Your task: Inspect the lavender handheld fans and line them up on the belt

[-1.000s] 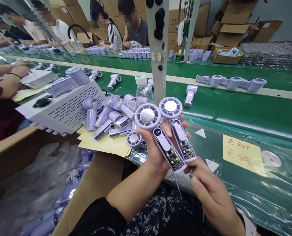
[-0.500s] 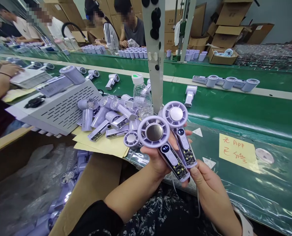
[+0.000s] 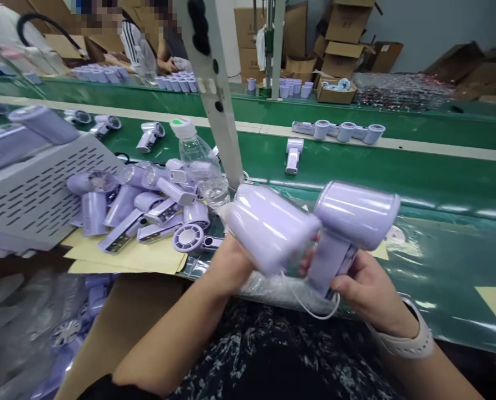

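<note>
My left hand [image 3: 232,268] is closed on a lilac handheld fan [image 3: 273,226], which is smeared by motion and tilted, its round barrel turned toward me. In my right hand [image 3: 371,291] is a second lilac handheld fan [image 3: 354,214], gripped by its handle with the barrel on top. The two fans are side by side above the bench edge. A thin white cable [image 3: 323,318] loops beneath them. To the left, a pile of similar fans [image 3: 164,186] lies on yellow paper [image 3: 127,253], one with its round grille [image 3: 188,238] facing up.
A clear bottle [image 3: 200,164] stands by a metal post [image 3: 218,100]. Left of the pile is a slotted grey metal case [image 3: 51,194]. Lilac fans lie along the green conveyor [image 3: 248,147]. An open carton [image 3: 118,328] sits below left; people work across the line.
The fans have swung from showing their displays and grilles to showing their smooth barrels. My hands have moved apart, with one fan now in each. The view has shifted right.
</note>
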The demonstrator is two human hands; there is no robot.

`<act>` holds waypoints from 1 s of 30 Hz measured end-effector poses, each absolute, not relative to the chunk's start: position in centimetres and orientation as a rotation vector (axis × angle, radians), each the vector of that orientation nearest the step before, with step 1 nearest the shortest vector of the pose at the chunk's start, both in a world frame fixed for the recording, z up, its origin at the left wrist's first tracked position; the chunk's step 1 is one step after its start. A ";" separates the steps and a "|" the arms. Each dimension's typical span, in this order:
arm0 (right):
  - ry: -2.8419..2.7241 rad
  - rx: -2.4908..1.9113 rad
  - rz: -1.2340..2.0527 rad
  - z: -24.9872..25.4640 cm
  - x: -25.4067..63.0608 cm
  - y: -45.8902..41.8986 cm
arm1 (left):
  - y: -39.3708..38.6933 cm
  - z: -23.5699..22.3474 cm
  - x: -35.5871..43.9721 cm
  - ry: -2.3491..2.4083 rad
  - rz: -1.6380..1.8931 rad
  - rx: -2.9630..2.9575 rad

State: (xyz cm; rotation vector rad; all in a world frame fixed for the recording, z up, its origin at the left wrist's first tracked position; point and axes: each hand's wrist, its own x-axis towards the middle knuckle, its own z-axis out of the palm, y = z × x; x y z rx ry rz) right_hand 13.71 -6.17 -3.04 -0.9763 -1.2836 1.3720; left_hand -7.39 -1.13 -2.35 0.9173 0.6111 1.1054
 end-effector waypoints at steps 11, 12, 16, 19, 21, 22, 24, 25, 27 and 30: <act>-0.956 -0.912 1.343 -2.4 15.3 -7.3 | -3.3 -2.5 -4.6 0.327 0.967 0.824; -0.956 -0.902 1.364 -2.5 15.3 -7.6 | -3.4 -2.5 -4.4 0.296 0.943 0.837; -0.955 -0.875 1.438 -3.2 15.3 -8.6 | -3.3 -2.8 -4.1 0.272 0.910 0.866; -0.926 -0.850 1.493 -3.6 15.3 -8.9 | -3.3 -2.9 -4.1 0.330 0.910 0.876; -0.943 -0.842 1.509 -3.8 15.3 -8.9 | -3.3 -3.0 -4.3 0.353 0.902 0.877; -0.952 -0.847 1.512 -3.9 15.3 -8.9 | -3.3 -3.1 -4.3 0.359 0.905 0.881; -0.960 -0.868 1.518 -4.1 15.1 -8.7 | -3.3 -3.4 -4.4 0.376 0.920 0.904; -0.956 -0.881 1.522 -4.1 15.0 -8.6 | -3.3 -3.5 -4.5 0.394 0.927 0.921; -0.939 -0.908 1.524 -4.2 14.7 -8.5 | -3.3 -3.7 -4.6 0.431 0.922 0.957; -0.890 -0.927 1.534 -4.2 14.2 -8.4 | -3.3 -3.7 -4.7 0.440 0.916 0.968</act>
